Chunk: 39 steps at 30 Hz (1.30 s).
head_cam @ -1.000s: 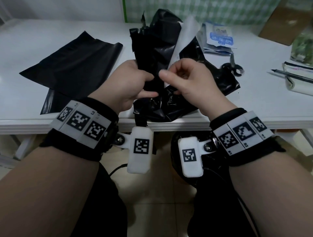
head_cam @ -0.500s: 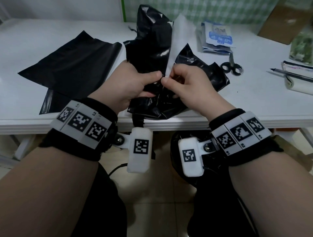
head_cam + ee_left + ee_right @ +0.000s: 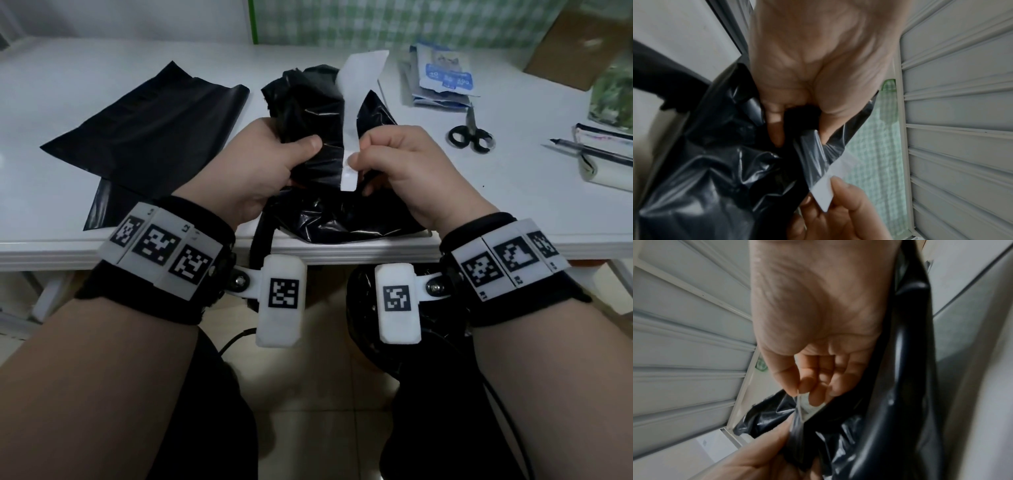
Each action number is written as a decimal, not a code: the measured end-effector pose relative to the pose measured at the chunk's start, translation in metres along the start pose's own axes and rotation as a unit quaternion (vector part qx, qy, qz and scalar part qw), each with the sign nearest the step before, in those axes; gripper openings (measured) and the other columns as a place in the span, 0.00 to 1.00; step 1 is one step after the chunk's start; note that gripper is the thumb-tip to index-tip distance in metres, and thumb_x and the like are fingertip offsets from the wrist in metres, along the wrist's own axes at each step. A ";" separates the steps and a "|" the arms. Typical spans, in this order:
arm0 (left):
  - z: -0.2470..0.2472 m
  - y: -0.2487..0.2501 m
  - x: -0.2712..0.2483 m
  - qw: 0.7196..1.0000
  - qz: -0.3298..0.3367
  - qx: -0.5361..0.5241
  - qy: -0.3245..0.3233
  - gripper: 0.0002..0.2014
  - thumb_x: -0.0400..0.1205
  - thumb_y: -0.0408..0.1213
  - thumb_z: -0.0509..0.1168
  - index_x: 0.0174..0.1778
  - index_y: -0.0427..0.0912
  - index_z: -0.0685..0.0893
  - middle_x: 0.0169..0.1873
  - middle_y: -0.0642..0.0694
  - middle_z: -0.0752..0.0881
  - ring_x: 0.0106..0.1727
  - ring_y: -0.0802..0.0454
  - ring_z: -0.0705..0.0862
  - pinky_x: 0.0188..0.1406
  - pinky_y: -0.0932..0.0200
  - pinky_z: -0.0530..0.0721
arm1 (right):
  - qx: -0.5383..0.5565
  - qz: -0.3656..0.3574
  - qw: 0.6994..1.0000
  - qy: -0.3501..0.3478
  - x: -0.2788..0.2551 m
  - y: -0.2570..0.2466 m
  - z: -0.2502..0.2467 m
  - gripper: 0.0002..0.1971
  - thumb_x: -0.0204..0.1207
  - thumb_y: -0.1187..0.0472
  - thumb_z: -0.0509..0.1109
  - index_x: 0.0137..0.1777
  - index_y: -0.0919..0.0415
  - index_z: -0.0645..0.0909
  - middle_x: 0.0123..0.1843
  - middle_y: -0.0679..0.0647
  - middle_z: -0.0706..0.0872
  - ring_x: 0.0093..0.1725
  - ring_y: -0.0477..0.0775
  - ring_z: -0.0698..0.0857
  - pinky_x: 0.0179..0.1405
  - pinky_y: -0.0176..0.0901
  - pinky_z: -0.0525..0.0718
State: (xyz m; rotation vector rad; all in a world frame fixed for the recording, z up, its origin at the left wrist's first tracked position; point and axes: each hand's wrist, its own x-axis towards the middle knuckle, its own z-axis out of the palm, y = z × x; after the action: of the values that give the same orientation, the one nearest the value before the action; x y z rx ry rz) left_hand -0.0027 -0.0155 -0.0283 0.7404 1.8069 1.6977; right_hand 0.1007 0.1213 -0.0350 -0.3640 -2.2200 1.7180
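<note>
A crumpled black plastic mailer bag (image 3: pixel 329 212) lies at the table's front edge, its upper part lifted. My left hand (image 3: pixel 274 161) grips the bag's bunched top (image 3: pixel 735 129), thumb pressed on the black film. My right hand (image 3: pixel 394 161) pinches a white peel-off strip (image 3: pixel 352 130) between thumb and forefinger; the strip (image 3: pixel 825 194) rises from the bag's flap to a wide free end at the back. In the right wrist view the pinched strip (image 3: pixel 805 404) shows pale against the black film (image 3: pixel 890 418).
Flat black mailer bags (image 3: pixel 147 137) lie at the left of the white table (image 3: pixel 513 205). Black-handled scissors (image 3: pixel 471 133), blue-and-white packets (image 3: pixel 445 75), a pen (image 3: pixel 589 150) and a pouch (image 3: pixel 613 164) sit at the right. A brown cardboard piece (image 3: pixel 575 44) is at the back right.
The bag has dropped lower toward the table. My right hand took hold of the white strip and pulled it toward me, so the strip's end now hangs below my thumb.
</note>
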 end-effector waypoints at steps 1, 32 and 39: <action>0.000 0.000 0.000 1.000 -0.001 -0.005 0.002 0.05 0.83 0.30 0.62 0.46 0.43 0.82 0.40 0.49 0.88 0.43 0.52 0.88 0.42 0.56 0.88 | 0.013 0.004 1.000 0.002 0.000 0.000 -0.001 0.12 0.69 0.67 0.68 0.26 0.59 0.75 0.23 0.49 0.78 0.25 0.43 0.79 0.27 0.35 0.78; 0.018 0.000 -0.001 0.966 -0.050 -0.254 0.002 0.14 0.86 0.33 0.55 0.63 0.28 0.76 0.51 0.34 0.83 0.52 0.43 0.83 0.64 0.45 0.81 | 0.267 0.049 0.962 -0.027 -0.005 -0.004 0.025 0.12 0.83 0.60 0.58 0.58 0.66 0.78 0.54 0.64 0.82 0.58 0.62 0.79 0.71 0.60 0.74; 0.017 -0.001 0.000 0.954 -0.067 -0.292 -0.027 0.20 0.87 0.36 0.54 0.71 0.26 0.71 0.70 0.26 0.75 0.64 0.37 0.79 0.70 0.40 0.75 | 0.307 0.059 0.949 -0.032 -0.005 -0.004 0.022 0.13 0.83 0.60 0.58 0.59 0.65 0.79 0.58 0.67 0.78 0.60 0.64 0.75 0.71 0.62 0.70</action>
State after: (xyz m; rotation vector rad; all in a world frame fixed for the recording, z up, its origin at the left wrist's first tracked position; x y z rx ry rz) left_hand 0.0099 -0.0038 -0.0304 0.3901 1.1809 1.9522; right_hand 0.0961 0.0986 -0.0363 -0.2908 -1.5996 2.3895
